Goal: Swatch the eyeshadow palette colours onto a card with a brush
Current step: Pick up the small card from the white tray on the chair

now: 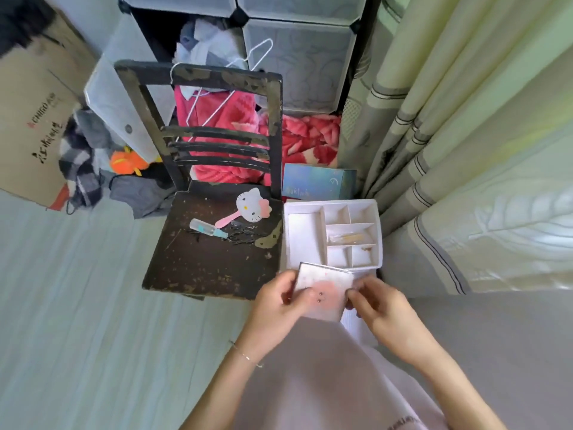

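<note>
Closed palette (322, 293) held above the lap, just in front of the white tray (333, 234) beside the chair (214, 259). Left hand (279, 308) pinches its left edge; right hand (376, 305) pinches the right. Probably light, rigid and smooth; pressed powders are fragile, so grip the edges and open level. No brush or card identifiable.

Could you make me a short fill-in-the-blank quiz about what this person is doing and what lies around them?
1. Both hands, left hand and right hand, hold a closed ____ case.
2. The cat-face mirror lies on the seat of the dark wooden ____.
3. The white divided tray stands to the ____ of that seat.
4. The mirror's handle is ____ in colour.

Missing words: square; chair; right; pink
</note>
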A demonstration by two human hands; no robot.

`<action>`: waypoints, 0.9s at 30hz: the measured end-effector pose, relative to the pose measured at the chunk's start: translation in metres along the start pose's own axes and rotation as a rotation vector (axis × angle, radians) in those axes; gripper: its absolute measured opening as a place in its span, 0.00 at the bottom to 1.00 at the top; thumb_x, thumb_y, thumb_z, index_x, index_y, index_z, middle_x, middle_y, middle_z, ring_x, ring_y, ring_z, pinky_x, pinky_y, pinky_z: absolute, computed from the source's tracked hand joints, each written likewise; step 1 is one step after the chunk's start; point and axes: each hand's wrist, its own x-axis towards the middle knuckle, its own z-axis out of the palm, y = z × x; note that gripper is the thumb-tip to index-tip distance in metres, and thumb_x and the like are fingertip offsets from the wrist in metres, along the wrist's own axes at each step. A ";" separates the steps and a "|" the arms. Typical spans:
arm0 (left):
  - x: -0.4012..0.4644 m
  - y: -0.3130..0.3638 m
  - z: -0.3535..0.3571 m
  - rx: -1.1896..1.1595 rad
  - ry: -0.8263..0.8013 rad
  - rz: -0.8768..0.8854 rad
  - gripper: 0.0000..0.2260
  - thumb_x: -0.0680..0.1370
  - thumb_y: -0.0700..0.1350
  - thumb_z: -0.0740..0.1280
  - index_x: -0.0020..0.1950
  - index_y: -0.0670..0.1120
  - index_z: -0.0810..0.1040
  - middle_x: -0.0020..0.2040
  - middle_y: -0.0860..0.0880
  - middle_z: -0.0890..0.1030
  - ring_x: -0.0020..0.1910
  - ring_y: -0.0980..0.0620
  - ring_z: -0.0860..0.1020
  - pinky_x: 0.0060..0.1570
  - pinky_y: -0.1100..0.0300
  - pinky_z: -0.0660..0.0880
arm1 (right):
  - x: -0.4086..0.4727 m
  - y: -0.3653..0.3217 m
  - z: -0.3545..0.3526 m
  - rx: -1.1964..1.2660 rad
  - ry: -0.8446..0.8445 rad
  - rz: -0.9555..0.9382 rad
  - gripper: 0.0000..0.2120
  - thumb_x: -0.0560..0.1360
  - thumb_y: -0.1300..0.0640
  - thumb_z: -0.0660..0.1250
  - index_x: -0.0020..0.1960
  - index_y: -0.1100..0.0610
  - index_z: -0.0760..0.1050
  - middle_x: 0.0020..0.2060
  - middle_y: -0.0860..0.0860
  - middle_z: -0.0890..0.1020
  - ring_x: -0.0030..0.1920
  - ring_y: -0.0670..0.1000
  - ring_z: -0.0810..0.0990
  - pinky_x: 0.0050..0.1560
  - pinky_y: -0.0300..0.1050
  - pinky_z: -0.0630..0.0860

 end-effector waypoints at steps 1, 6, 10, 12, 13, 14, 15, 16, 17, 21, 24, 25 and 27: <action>-0.004 0.005 -0.001 -0.078 0.060 -0.009 0.03 0.75 0.38 0.66 0.45 0.44 0.77 0.41 0.47 0.81 0.41 0.54 0.77 0.43 0.57 0.74 | 0.000 -0.005 0.001 0.058 0.075 0.011 0.06 0.75 0.56 0.64 0.39 0.53 0.71 0.32 0.45 0.78 0.32 0.43 0.73 0.36 0.36 0.69; -0.024 0.022 -0.010 -0.431 0.255 -0.080 0.09 0.76 0.39 0.63 0.55 0.46 0.77 0.51 0.48 0.83 0.51 0.49 0.80 0.43 0.56 0.77 | 0.001 -0.035 0.012 0.283 -0.151 -0.004 0.06 0.74 0.50 0.64 0.48 0.52 0.73 0.41 0.51 0.81 0.35 0.45 0.79 0.40 0.38 0.74; -0.049 0.026 -0.016 -0.448 0.353 -0.049 0.10 0.77 0.40 0.64 0.57 0.48 0.76 0.53 0.48 0.82 0.53 0.48 0.80 0.47 0.52 0.79 | 0.001 -0.053 0.030 0.324 -0.242 -0.168 0.06 0.75 0.55 0.64 0.41 0.56 0.73 0.29 0.49 0.79 0.28 0.44 0.75 0.32 0.34 0.70; -0.067 0.020 -0.014 -0.407 0.418 -0.019 0.10 0.76 0.42 0.64 0.57 0.49 0.76 0.52 0.51 0.82 0.52 0.53 0.80 0.46 0.58 0.78 | 0.002 -0.052 0.037 0.285 -0.251 -0.201 0.09 0.75 0.57 0.64 0.37 0.58 0.71 0.24 0.48 0.75 0.26 0.44 0.72 0.30 0.34 0.68; -0.076 0.014 -0.012 -0.346 0.477 -0.021 0.10 0.76 0.43 0.64 0.57 0.51 0.76 0.52 0.52 0.82 0.51 0.56 0.80 0.47 0.62 0.77 | 0.003 -0.048 0.039 0.243 -0.261 -0.215 0.10 0.75 0.57 0.64 0.36 0.59 0.71 0.24 0.48 0.75 0.26 0.44 0.71 0.30 0.34 0.68; -0.086 0.004 -0.010 -0.260 0.549 -0.053 0.10 0.76 0.45 0.65 0.56 0.53 0.75 0.52 0.55 0.81 0.50 0.60 0.79 0.48 0.66 0.75 | 0.004 -0.044 0.041 0.187 -0.271 -0.233 0.10 0.75 0.57 0.64 0.37 0.59 0.71 0.25 0.48 0.76 0.26 0.43 0.71 0.30 0.34 0.68; -0.097 -0.008 -0.008 -0.174 0.626 -0.113 0.10 0.75 0.47 0.65 0.56 0.55 0.74 0.52 0.57 0.80 0.49 0.62 0.78 0.47 0.70 0.72 | 0.006 -0.037 0.043 0.113 -0.281 -0.252 0.09 0.76 0.56 0.63 0.37 0.57 0.71 0.27 0.47 0.78 0.27 0.42 0.73 0.30 0.34 0.69; -0.109 -0.021 -0.005 -0.110 0.696 -0.188 0.10 0.76 0.48 0.65 0.56 0.56 0.73 0.52 0.58 0.78 0.49 0.64 0.77 0.46 0.74 0.71 | 0.008 -0.028 0.044 0.033 -0.297 -0.267 0.08 0.76 0.56 0.62 0.38 0.54 0.71 0.29 0.46 0.78 0.29 0.43 0.75 0.32 0.34 0.71; -0.122 -0.036 -0.002 -0.090 0.754 -0.268 0.09 0.76 0.48 0.64 0.56 0.56 0.72 0.52 0.57 0.78 0.48 0.63 0.76 0.43 0.75 0.70 | 0.011 -0.018 0.045 -0.043 -0.316 -0.270 0.06 0.77 0.56 0.61 0.41 0.52 0.71 0.32 0.44 0.79 0.31 0.43 0.78 0.33 0.36 0.74; -0.183 -0.102 0.014 -0.198 0.882 -0.591 0.08 0.77 0.46 0.62 0.56 0.50 0.73 0.52 0.47 0.78 0.48 0.52 0.78 0.43 0.65 0.74 | 0.019 0.025 0.044 -0.248 -0.338 -0.195 0.05 0.78 0.55 0.58 0.51 0.55 0.71 0.38 0.49 0.81 0.31 0.47 0.81 0.36 0.43 0.78; -0.230 -0.141 0.027 -0.244 0.936 -0.731 0.08 0.78 0.46 0.62 0.55 0.47 0.74 0.51 0.46 0.79 0.46 0.50 0.79 0.43 0.61 0.73 | 0.018 0.045 0.047 -0.332 -0.294 -0.154 0.06 0.78 0.56 0.59 0.50 0.56 0.73 0.37 0.51 0.81 0.32 0.48 0.81 0.41 0.49 0.78; -0.244 -0.151 0.030 -0.287 0.967 -0.754 0.08 0.78 0.45 0.62 0.55 0.47 0.75 0.50 0.46 0.80 0.44 0.50 0.79 0.44 0.59 0.74 | 0.017 0.048 0.050 -0.357 -0.295 -0.145 0.06 0.77 0.57 0.60 0.48 0.57 0.74 0.34 0.51 0.81 0.33 0.50 0.80 0.42 0.50 0.77; -0.266 -0.164 0.032 -0.400 1.047 -0.784 0.07 0.78 0.44 0.62 0.53 0.45 0.75 0.46 0.46 0.81 0.39 0.49 0.80 0.41 0.56 0.74 | 0.011 0.048 0.060 -0.444 -0.311 -0.133 0.05 0.77 0.58 0.60 0.45 0.57 0.73 0.30 0.50 0.81 0.34 0.50 0.80 0.41 0.48 0.72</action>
